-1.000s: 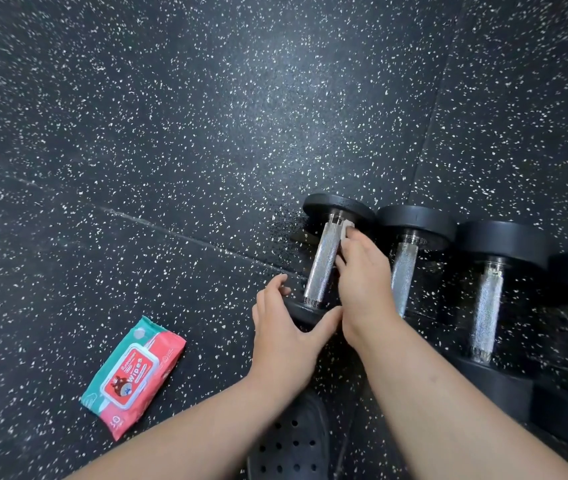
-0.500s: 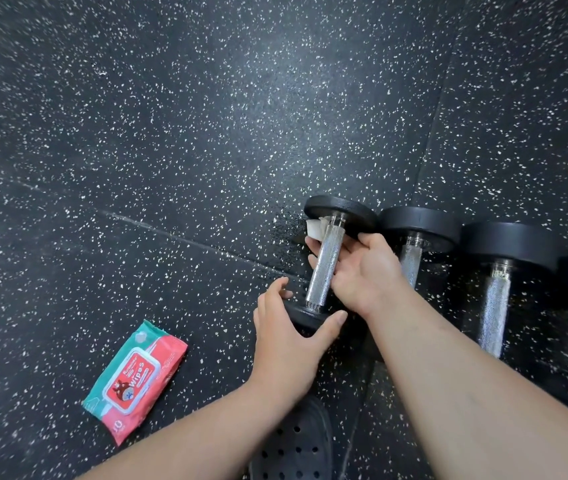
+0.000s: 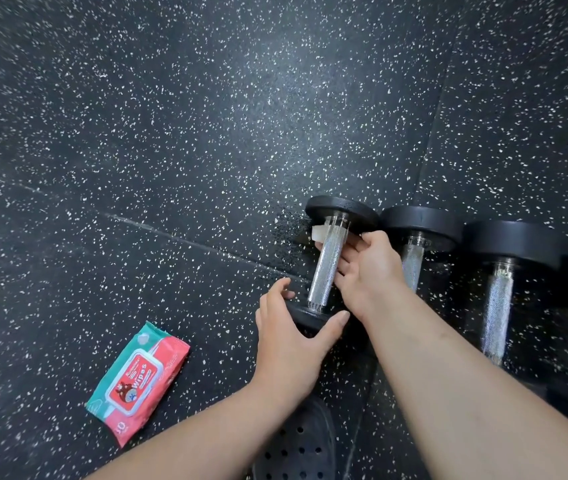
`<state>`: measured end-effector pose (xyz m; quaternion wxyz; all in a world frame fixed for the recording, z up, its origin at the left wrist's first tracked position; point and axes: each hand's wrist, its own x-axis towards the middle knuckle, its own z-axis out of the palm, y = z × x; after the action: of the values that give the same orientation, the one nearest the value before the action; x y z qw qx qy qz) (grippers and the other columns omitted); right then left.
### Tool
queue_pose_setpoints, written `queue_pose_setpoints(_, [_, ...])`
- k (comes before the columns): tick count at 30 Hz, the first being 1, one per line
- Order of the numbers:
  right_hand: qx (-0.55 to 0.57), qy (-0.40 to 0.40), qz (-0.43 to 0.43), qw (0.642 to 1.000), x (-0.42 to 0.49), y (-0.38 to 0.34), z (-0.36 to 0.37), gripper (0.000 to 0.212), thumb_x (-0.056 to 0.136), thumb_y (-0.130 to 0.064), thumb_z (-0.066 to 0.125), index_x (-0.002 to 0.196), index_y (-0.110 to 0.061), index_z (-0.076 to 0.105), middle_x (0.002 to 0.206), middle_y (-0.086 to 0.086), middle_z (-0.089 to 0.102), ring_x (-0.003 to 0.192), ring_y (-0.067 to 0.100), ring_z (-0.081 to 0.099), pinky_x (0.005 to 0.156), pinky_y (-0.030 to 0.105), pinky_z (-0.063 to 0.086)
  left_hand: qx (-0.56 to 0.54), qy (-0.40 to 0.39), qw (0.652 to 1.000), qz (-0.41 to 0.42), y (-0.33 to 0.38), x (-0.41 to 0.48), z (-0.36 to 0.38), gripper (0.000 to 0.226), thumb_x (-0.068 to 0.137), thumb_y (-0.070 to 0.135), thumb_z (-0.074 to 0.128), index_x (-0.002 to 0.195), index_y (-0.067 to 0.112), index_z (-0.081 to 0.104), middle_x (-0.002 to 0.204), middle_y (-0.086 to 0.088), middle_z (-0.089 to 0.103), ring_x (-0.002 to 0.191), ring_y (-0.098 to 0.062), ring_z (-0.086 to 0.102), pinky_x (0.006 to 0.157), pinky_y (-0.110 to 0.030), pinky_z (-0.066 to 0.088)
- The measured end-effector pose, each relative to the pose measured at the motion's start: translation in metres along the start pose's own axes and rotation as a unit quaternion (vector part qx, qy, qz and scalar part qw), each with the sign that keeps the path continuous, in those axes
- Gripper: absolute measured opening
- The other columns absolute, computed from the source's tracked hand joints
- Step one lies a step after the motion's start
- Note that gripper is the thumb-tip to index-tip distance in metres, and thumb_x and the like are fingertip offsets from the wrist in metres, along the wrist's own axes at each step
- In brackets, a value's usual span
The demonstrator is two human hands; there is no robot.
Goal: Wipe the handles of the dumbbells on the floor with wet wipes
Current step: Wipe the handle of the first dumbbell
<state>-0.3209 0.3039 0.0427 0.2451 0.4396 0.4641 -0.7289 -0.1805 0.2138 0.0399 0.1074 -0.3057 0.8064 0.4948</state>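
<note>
Several black dumbbells with knurled silver handles lie in a row on the speckled floor. On the leftmost dumbbell, my left hand grips the near weight plate. My right hand reaches under the handle from the right and holds a white wet wipe, which sticks out on the handle's left side near the far plate. The second dumbbell and the third dumbbell lie untouched to the right.
A red and teal pack of wipes lies on the floor to the left of my left arm. A black perforated shoe shows at the bottom edge. Floor tile seams run across the black rubber mat.
My right hand has turned from on top of the handle to wrapped under it, so the wipe now shows on the left side. The left hand kept its hold on the near plate.
</note>
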Motion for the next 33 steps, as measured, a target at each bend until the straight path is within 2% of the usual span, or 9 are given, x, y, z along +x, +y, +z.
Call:
queue_pose_setpoints(4, [0.011, 0.001, 0.026, 1.000, 0.005, -0.004, 0.005, 0.050, 0.105, -0.031, 0.035, 0.130, 0.000, 0.066, 0.124, 0.025, 0.073, 0.116, 0.041, 0.070, 0.110, 0.051, 0.048, 0.003, -0.007, 1.000, -0.010, 0.002, 0.001, -0.002, 0.113, 0.062, 0.083, 0.071, 0.154, 0.032, 0.032, 0.132, 0.024, 0.040, 0.132, 0.000, 0.039, 0.114, -0.024, 0.034])
queue_pose_setpoints(10, [-0.017, 0.041, -0.040, 0.998, -0.009, 0.003, 0.002, 0.046, 0.105, -0.030, 0.033, 0.117, -0.009, 0.073, 0.102, 0.007, 0.081, 0.104, 0.021, 0.073, 0.087, 0.036, 0.056, 0.011, -0.011, 1.000, -0.012, 0.000, 0.001, -0.002, 0.104, 0.072, 0.069, 0.083, 0.154, 0.033, 0.031, 0.132, 0.021, 0.041, 0.131, -0.001, 0.036, 0.112, -0.023, 0.033])
queue_pose_setpoints(14, [-0.075, 0.053, -0.103, 0.990, -0.025, 0.005, 0.004, 0.044, 0.103, -0.021, 0.032, 0.117, -0.012, 0.073, 0.110, 0.000, 0.077, 0.103, 0.010, 0.071, 0.103, 0.038, 0.054, 0.015, -0.007, 1.000, -0.011, -0.002, 0.002, -0.001, 0.105, 0.072, 0.070, 0.084, 0.155, 0.032, 0.031, 0.132, 0.022, 0.041, 0.132, -0.002, 0.038, 0.113, -0.024, 0.034])
queue_pose_setpoints(17, [-0.082, 0.062, -0.096, 0.990, -0.022, 0.005, 0.008, 0.038, 0.100, -0.021, 0.036, 0.104, -0.014, 0.073, 0.114, 0.010, 0.077, 0.103, 0.020, 0.072, 0.104, 0.043, 0.055, 0.015, -0.006, 1.000, -0.012, -0.003, 0.002, -0.001, 0.104, 0.072, 0.070, 0.083, 0.154, 0.033, 0.032, 0.131, 0.023, 0.041, 0.132, -0.003, 0.038, 0.113, -0.025, 0.035])
queue_pose_setpoints(20, [-0.066, 0.060, -0.048, 0.995, -0.012, 0.000, 0.010, 0.036, 0.096, -0.021, 0.042, 0.110, -0.004, 0.071, 0.116, 0.017, 0.077, 0.098, 0.030, 0.072, 0.094, 0.044, 0.057, 0.012, -0.009, 1.000, -0.009, -0.001, 0.002, -0.001, 0.106, 0.070, 0.073, 0.080, 0.154, 0.032, 0.031, 0.131, 0.022, 0.040, 0.131, -0.003, 0.038, 0.113, -0.024, 0.034])
queue_pose_setpoints(25, [-0.015, 0.020, -0.002, 1.000, -0.003, 0.002, 0.005, 0.035, 0.099, -0.017, 0.039, 0.116, -0.005, 0.066, 0.119, 0.020, 0.076, 0.112, 0.037, 0.074, 0.082, 0.037, 0.055, 0.009, -0.009, 1.000, -0.009, 0.000, 0.001, -0.002, 0.109, 0.067, 0.077, 0.077, 0.154, 0.031, 0.031, 0.133, 0.020, 0.041, 0.131, -0.001, 0.036, 0.114, -0.024, 0.033])
queue_pose_setpoints(28, [-0.028, 0.029, -0.041, 0.998, -0.009, 0.005, 0.005, 0.034, 0.100, -0.016, 0.038, 0.109, -0.006, 0.070, 0.108, 0.016, 0.079, 0.099, 0.024, 0.077, 0.087, 0.034, 0.058, 0.016, -0.004, 1.000, -0.008, -0.001, 0.001, -0.001, 0.104, 0.072, 0.069, 0.083, 0.154, 0.031, 0.031, 0.132, 0.020, 0.041, 0.131, -0.002, 0.037, 0.113, -0.024, 0.034])
queue_pose_setpoints(30, [-0.054, 0.034, -0.084, 0.994, -0.011, 0.008, 0.004, 0.036, 0.101, -0.016, 0.037, 0.100, -0.014, 0.072, 0.096, 0.004, 0.081, 0.087, 0.012, 0.075, 0.079, 0.026, 0.057, 0.017, -0.001, 1.000, -0.007, -0.002, 0.001, -0.001, 0.103, 0.073, 0.068, 0.084, 0.154, 0.032, 0.032, 0.131, 0.021, 0.041, 0.131, -0.002, 0.037, 0.112, -0.024, 0.034])
queue_pose_setpoints(33, [-0.194, 0.060, -0.193, 0.960, -0.019, 0.013, 0.000, 0.038, 0.098, -0.028, 0.041, 0.095, -0.021, 0.079, 0.093, -0.016, 0.078, 0.098, 0.008, 0.071, 0.096, 0.034, 0.054, 0.013, -0.001, 1.000, -0.005, 0.000, 0.001, -0.001, 0.105, 0.068, 0.074, 0.080, 0.153, 0.033, 0.033, 0.129, 0.024, 0.041, 0.130, -0.002, 0.038, 0.110, -0.022, 0.034])
